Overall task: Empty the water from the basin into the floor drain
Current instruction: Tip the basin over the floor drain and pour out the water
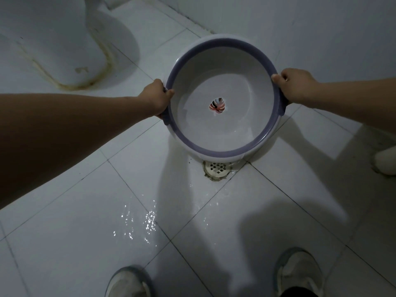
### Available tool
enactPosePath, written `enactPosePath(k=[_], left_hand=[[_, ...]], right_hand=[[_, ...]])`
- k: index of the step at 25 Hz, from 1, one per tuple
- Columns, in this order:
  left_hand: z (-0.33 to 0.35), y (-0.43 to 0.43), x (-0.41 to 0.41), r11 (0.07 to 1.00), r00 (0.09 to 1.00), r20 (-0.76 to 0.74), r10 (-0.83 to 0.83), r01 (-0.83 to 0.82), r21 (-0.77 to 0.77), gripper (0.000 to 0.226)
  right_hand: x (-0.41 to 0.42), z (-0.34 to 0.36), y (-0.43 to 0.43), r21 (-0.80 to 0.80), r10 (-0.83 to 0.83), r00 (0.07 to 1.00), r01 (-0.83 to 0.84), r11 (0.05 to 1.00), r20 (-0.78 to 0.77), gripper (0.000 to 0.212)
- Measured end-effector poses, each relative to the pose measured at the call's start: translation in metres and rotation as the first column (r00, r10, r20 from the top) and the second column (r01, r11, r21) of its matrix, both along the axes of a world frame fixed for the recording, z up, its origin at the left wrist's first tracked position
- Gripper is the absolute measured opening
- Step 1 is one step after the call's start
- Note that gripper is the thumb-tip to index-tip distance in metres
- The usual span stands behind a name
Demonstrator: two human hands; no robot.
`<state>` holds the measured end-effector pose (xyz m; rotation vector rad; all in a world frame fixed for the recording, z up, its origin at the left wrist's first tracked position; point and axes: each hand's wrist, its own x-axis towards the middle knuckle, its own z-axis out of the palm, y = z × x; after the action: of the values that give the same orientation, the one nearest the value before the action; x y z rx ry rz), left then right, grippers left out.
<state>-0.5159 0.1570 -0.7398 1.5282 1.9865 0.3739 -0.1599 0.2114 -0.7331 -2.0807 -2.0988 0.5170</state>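
- White plastic basin (222,97) with a purple rim, held above a white tiled floor (85,211) in a dim bathroom.
- Left hand (157,97) grasps the basin's left rim, thumb over the edge.
- Right hand (293,85) grasps the right rim the same way; both bare arms reach forward.
- Basin tilts toward the person, its near edge lowest, just above and partly covering the drain (217,169).
- Small leaf design (217,105) marks the middle of the basin's bottom; a thin film of water (214,129) lies in the lower part.
- Drain is a round white grate set where tile lines meet, with wet floor around it.
- Puddle (139,224) glistens on the tiles nearer the person.
- Two pale shoes (299,273) show at the bottom edge.
- Toilet base (64,50), stained at its foot, stands at upper left.
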Motion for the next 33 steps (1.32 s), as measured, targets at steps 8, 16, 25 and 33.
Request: enactPosePath(k=[8,16,25,33], left_hand=[[-0.004,0.003,-0.002,1.0,1.0,-0.019,0.005,-0.005,0.009,0.035],[-0.005,0.004,-0.002,1.0,1.0,0.01,0.013,-0.013,0.018,0.035],[-0.007,0.003,-0.001,1.0,0.999,0.051,0.018,-0.017,-0.004,0.034],[-0.011,0.004,-0.005,1.0,0.997,0.072,0.024,-0.024,0.0,0.028]], right_hand=[[-0.002,0.001,-0.002,-0.02,-0.011,1.0,0.011,1.0,-0.027,0.045],[-0.004,0.002,-0.006,-0.034,-0.003,1.0,0.003,0.999,-0.019,0.045],[-0.005,0.005,-0.011,-0.096,-0.024,0.998,0.018,0.995,-0.055,0.05],[0.0,0.005,-0.006,-0.263,-0.077,0.954,-0.002,0.965,-0.289,0.044]])
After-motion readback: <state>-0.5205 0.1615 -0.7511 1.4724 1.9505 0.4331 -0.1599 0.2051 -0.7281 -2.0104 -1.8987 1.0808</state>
